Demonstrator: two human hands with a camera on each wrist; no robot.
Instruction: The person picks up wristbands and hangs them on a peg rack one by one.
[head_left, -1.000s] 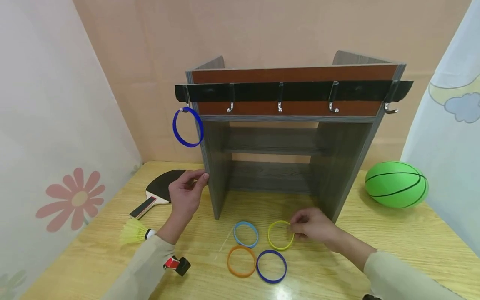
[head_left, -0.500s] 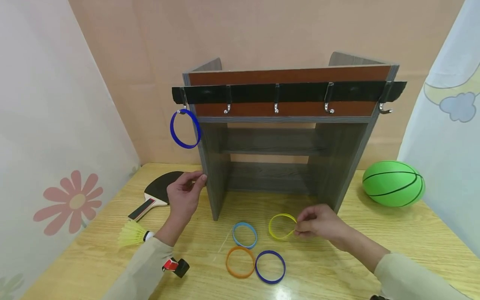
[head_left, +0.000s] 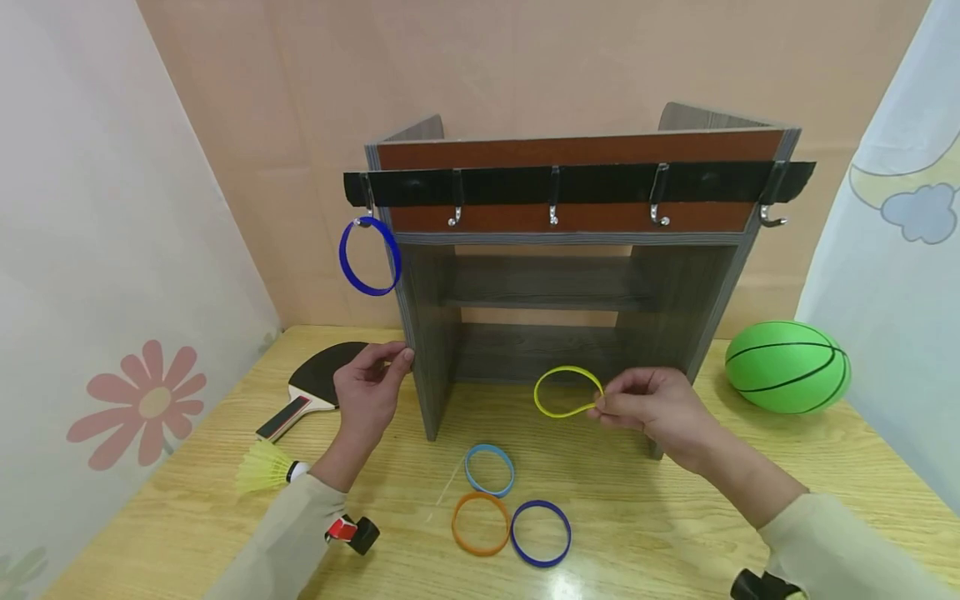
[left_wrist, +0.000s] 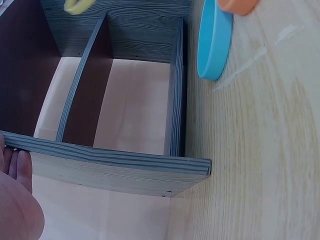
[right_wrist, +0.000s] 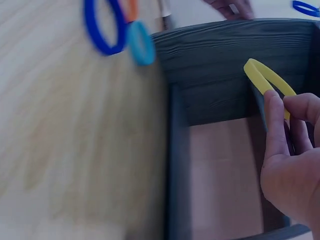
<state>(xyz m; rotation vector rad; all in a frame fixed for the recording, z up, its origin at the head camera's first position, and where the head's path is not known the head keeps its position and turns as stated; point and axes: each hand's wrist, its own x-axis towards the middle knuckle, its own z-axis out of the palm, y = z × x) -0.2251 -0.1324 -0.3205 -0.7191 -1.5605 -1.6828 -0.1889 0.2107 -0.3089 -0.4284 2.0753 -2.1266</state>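
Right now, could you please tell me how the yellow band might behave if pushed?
The yellow band is probably flexible, as its loop narrows where the right hand pinches it. It is likely light, being a thin strip held up at one edge. It may also be springy, since the rest of the loop stands open rather than hanging limp.

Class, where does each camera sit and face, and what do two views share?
Head: on the head, facing forward and down at the shelf; left hand, right hand, sleeves show.
Left wrist: worn there, facing shelf and table; left hand shows.
Right wrist: worn there, facing shelf; both hands show.
Wrist views share the light blue band.
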